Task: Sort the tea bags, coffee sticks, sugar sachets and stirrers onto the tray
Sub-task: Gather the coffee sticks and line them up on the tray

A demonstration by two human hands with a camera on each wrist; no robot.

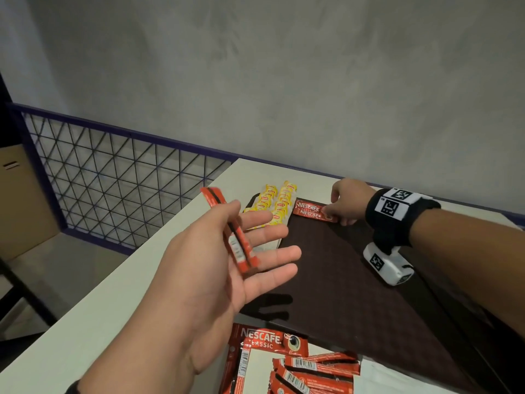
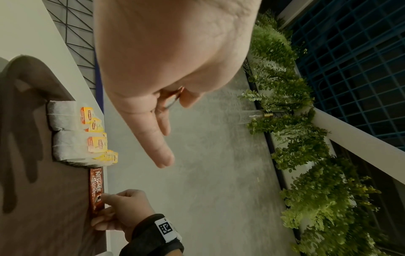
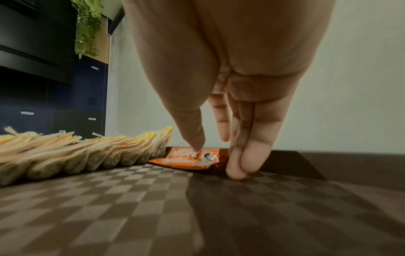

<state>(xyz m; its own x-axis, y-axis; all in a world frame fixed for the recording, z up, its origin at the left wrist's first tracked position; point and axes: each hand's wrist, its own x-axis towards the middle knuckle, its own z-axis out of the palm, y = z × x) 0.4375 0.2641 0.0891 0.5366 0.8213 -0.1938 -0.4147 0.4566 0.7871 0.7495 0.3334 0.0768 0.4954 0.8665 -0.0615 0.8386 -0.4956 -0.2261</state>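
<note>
Two hands work over a dark checkered tray [image 1: 341,280] on a pale desk [image 1: 85,322]; the left hand [image 1: 227,268], palm up with fingers mostly straight, pinches a few red coffee sticks [image 1: 235,237] under its thumb; the right hand [image 1: 346,203] presses its fingertips [image 3: 238,166] on coffee sticks laid flat [image 1: 311,210] at the tray's far edge, grasping nothing; rows of yellow-tagged tea bags [image 1: 272,206] lie just beside them on the tray; a torn Nescafe packet [image 1: 264,345] with loose sticks [image 1: 315,368] sits near the tray's close edge.
</note>
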